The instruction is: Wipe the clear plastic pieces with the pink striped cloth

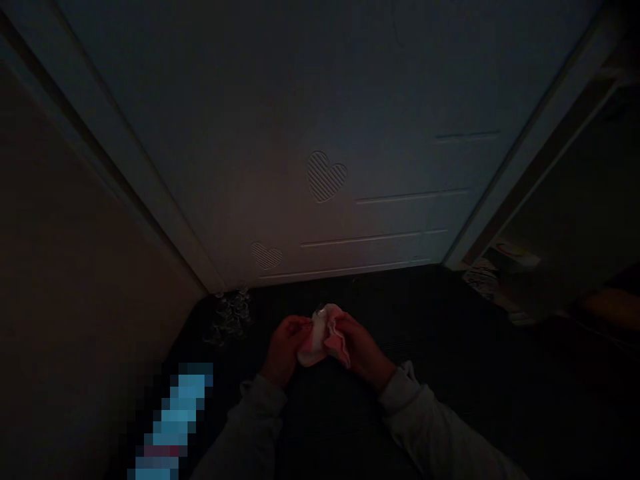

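A small pink and white piece of cloth (317, 348) with a wavy, ruffled edge is held up between my two hands, low in the middle of the view. My left hand (284, 348) pinches its left side with bent fingers. On the other side, my right hand (364, 347) has its fingers closed on the ruffled part. A small shiny bit (321, 311) shows at the top of the cloth; its kind is too dim to make out. Some of the fingertips are hidden behind the cloth.
Several clear, loop-shaped pieces (233, 313) lie heaped on the dark surface to the left. A bright, pixelated patch (175, 420) is at lower left. Ahead stands a pale panel (280, 133) with heart reliefs. At right lie a box (515, 257) and a striped bundle (483, 277).
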`<state>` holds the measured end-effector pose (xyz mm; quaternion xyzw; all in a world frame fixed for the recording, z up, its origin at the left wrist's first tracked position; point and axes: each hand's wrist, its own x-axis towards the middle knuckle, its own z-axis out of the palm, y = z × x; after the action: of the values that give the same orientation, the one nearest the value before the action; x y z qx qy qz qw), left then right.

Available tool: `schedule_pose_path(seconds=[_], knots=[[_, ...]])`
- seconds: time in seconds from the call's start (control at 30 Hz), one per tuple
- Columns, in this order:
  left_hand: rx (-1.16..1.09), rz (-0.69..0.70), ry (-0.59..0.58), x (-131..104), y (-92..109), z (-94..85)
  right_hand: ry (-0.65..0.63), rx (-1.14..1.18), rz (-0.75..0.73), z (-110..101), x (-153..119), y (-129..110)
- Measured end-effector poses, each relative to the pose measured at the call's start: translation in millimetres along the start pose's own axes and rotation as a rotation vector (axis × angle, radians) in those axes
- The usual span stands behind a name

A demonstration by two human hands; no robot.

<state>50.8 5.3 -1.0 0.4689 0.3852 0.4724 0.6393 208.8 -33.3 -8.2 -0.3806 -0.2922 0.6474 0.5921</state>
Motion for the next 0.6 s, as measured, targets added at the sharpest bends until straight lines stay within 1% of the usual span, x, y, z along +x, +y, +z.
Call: schedule_pose_path(seconds=[0.17,0.3,0.47,0.6], knots=[[0.070,-0.013,-0.056,-4.3,2.6,4.3,-0.033,-0.009,-0.043,10.1,-1.9,-1.7],[0.121,-0.023,-0.091,-7.1,6.0,7.4,-0.027,-0.059,-0.061,10.7,-2.7,-1.5],[0.206,0.041,-0.050,-7.4,4.7,8.0,0.025,-0.171,-0.097,5.5,-0.2,2.6],[0.298,0.116,-0.019,-8.2,3.4,8.8,0.064,-0.233,-0.149,6.0,-1.1,-0.7]])
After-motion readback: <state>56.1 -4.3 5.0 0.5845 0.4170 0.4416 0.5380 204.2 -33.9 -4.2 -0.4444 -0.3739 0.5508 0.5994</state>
